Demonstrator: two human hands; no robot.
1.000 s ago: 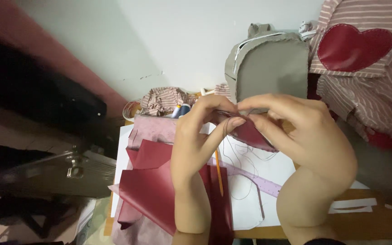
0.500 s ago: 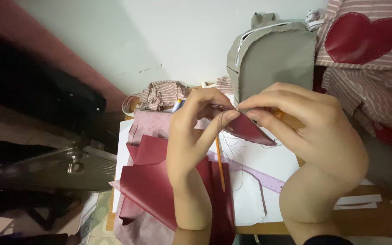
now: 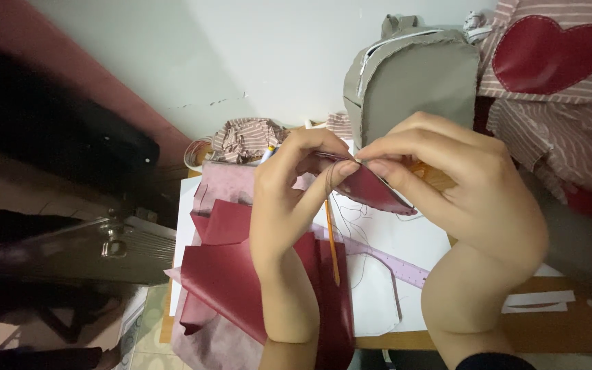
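My left hand [image 3: 289,199] and my right hand [image 3: 460,192] meet in mid-air above a small table. Between their fingertips they pinch a curved piece of dark red leather [image 3: 371,192]. A thin dark thread [image 3: 330,188] loops down from the pinch point across my left fingers. My right thumb and forefinger press together at the piece's upper edge; whether a needle is there I cannot tell. Below my left wrist lie larger dark red leather pieces [image 3: 220,274] on a pink cloth [image 3: 224,185].
White paper patterns [image 3: 405,240] cover the wooden table [image 3: 556,329], with a lilac ruler [image 3: 395,264] and an orange pencil [image 3: 332,250]. A grey backpack [image 3: 412,82] leans on the wall. A striped cloth with a red heart [image 3: 549,55] hangs right. Striped scraps [image 3: 244,137] lie behind.
Both hands stayed together on the small red piece and drifted slightly lower and right in view. My fingers shifted a little along its edge.
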